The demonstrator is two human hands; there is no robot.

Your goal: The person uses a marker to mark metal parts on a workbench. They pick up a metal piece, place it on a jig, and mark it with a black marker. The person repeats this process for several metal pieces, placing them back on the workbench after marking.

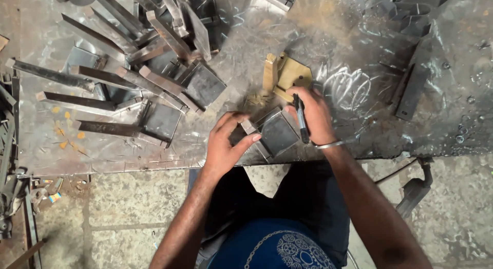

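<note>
Two hands work one square steel plate (277,133) at the near edge of a scratched metal table (334,43): the left hand (226,145) clamps its corner, the right hand (313,117) grips a dark pen (301,117). Beyond the plate stands one yellowish bracket (285,76); to its left lie perhaps a dozen welded plate-and-bar pieces (154,84), overlapping too much to count.

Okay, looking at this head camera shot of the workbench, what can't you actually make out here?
- Head view: the left hand covers the near left edge of the small steel piece, so its grip there is hidden.
- The dark pen-like tool in the right hand: its tip is too small to tell.
- The tan template is partly hidden by the right hand's fingers.
- The pile of steel brackets is cut off by the top edge.
</note>
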